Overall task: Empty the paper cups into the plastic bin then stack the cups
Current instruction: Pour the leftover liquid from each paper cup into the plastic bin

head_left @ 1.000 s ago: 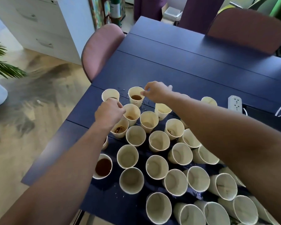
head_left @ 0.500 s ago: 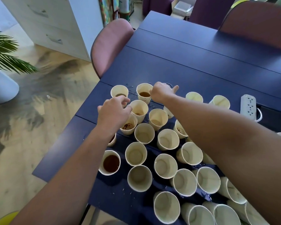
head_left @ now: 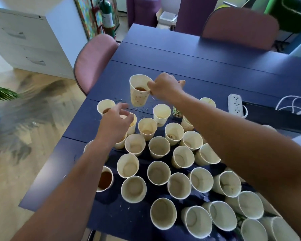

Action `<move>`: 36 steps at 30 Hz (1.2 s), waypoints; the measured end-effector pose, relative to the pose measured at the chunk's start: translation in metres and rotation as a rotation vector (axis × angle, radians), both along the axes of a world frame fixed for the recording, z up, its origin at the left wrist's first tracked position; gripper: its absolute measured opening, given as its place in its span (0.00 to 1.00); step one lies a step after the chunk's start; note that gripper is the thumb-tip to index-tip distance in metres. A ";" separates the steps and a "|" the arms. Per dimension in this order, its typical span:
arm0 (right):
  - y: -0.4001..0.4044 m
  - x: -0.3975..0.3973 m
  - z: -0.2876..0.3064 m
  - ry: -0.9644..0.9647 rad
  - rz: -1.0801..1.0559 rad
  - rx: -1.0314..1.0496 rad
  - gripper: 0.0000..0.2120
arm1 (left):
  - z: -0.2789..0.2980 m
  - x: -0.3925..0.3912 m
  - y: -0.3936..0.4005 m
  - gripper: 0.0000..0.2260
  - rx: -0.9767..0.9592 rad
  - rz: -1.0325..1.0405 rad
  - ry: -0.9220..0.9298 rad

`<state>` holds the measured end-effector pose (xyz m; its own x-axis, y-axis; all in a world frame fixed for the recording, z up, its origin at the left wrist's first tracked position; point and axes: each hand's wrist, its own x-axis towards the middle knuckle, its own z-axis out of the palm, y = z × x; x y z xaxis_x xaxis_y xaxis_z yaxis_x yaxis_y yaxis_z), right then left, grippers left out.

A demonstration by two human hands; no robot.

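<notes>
Many cream paper cups stand on the dark blue table (head_left: 198,70). My right hand (head_left: 165,87) pinches the rim of one paper cup (head_left: 138,92) with brown liquid in it and holds it tilted above the table. My left hand (head_left: 116,121) hovers with loosely curled fingers over the cups at the cluster's far left, holding nothing. Just beyond it stands a cup with brown liquid (head_left: 105,106). Another full cup (head_left: 105,180) shows beside my left forearm. No plastic bin is in view.
A pink chair (head_left: 92,61) stands at the table's left edge, another pink chair (head_left: 240,28) at the far side. A white power strip (head_left: 235,106) with cables lies on the right. Water droplets dot the table near the lifted cup. A white cabinet (head_left: 24,42) stands at left.
My right hand has lifted the cup with brown liquid off the table. My left hand has opened and risen a little above the left cups.
</notes>
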<state>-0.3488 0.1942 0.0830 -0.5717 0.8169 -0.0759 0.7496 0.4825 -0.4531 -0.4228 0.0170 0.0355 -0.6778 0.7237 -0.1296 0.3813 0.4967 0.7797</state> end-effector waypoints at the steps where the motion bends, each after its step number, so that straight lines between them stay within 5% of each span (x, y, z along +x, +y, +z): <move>1: -0.002 0.011 0.009 0.000 -0.003 0.003 0.17 | 0.002 0.005 0.004 0.22 0.016 -0.002 -0.016; 6: -0.017 0.083 0.046 0.008 -0.010 0.023 0.21 | 0.017 0.046 0.022 0.35 0.118 -0.146 -0.001; 12: -0.033 0.184 0.076 0.000 -0.065 -0.011 0.21 | 0.030 0.121 0.034 0.19 0.139 -0.288 0.046; 17: -0.040 0.265 0.080 0.049 -0.144 -0.034 0.21 | 0.039 0.186 0.042 0.16 0.224 -0.400 0.014; 25: -0.069 0.375 0.070 0.623 -0.206 -0.367 0.25 | 0.062 0.275 0.058 0.14 0.300 -0.539 -0.033; 28: -0.081 0.402 0.055 0.728 -0.267 -0.325 0.32 | 0.065 0.308 0.061 0.15 0.317 -0.605 -0.019; 36: -0.101 0.461 0.056 1.050 -0.445 -0.109 0.29 | 0.074 0.387 0.061 0.17 0.360 -0.789 -0.012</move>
